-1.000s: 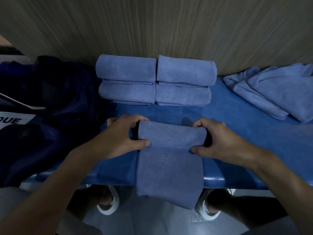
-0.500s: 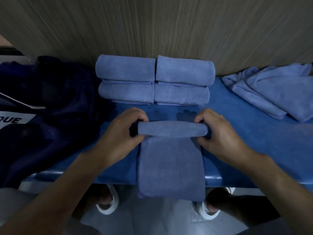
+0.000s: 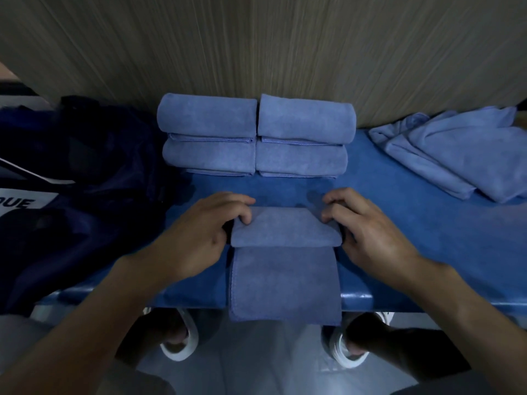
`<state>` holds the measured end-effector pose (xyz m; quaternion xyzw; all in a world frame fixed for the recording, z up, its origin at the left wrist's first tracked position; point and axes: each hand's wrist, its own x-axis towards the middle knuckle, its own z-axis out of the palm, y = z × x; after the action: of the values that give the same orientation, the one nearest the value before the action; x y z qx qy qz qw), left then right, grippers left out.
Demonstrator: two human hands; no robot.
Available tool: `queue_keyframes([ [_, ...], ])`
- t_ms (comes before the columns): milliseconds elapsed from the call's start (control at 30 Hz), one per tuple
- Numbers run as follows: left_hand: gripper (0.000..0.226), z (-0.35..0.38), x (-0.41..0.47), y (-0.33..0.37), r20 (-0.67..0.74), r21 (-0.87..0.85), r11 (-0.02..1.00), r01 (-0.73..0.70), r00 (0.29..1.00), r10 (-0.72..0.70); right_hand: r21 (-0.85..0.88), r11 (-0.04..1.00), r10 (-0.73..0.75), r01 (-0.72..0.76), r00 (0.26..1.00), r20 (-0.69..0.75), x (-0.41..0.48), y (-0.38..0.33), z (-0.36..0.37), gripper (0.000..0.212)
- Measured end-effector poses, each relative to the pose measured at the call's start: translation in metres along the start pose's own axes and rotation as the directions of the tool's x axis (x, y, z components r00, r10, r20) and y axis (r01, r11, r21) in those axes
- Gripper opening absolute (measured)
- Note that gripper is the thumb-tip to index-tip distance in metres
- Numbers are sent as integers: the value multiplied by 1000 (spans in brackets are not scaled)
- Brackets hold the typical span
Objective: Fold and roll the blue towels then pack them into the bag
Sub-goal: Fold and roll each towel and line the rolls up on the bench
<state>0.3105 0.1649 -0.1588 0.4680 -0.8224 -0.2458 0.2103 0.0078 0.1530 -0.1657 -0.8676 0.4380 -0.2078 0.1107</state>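
A folded blue towel (image 3: 283, 276) lies on the blue bench (image 3: 413, 238), its near end hanging over the front edge. Its far end is rolled up into a thick roll (image 3: 285, 228). My left hand (image 3: 205, 232) grips the roll's left end, fingers curled over the top. My right hand (image 3: 362, 232) grips the right end the same way. Several rolled blue towels (image 3: 256, 135) are stacked against the wall behind. A dark navy bag (image 3: 79, 201) lies open at the left.
A loose pile of unfolded blue towels (image 3: 456, 149) lies at the right of the bench. A wood-grain wall (image 3: 256, 47) closes the back. My feet in white shoes (image 3: 179, 340) stand below the bench's front edge.
The roll has grown thicker and moved toward me along the towel. Less of the towel hangs over the bench's edge. Both hands have shifted their fingers over the top of the roll.
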Motion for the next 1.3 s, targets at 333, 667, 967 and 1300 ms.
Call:
queue_keyframes([
  [333, 21, 1, -3, 15, -1, -125, 977, 170, 985, -171, 237, 956, 165, -173, 985, 53, -8, -12, -9, 21],
  [667, 52, -7, 2, 18, 177, 8, 944, 329, 929, -325, 196, 874, 371, -445, 871, 323, -4, -16, -23, 73],
  [967, 37, -8, 11, 21, -62, -305, 923, 234, 962, -265, 449, 807, 351, -383, 923, 157, 8, -17, -16, 41],
  [1300, 39, 1, 5, 22, -112, -305, 941, 148, 975, -189, 167, 975, 155, -147, 987, -41, 13, -18, -8, 47],
])
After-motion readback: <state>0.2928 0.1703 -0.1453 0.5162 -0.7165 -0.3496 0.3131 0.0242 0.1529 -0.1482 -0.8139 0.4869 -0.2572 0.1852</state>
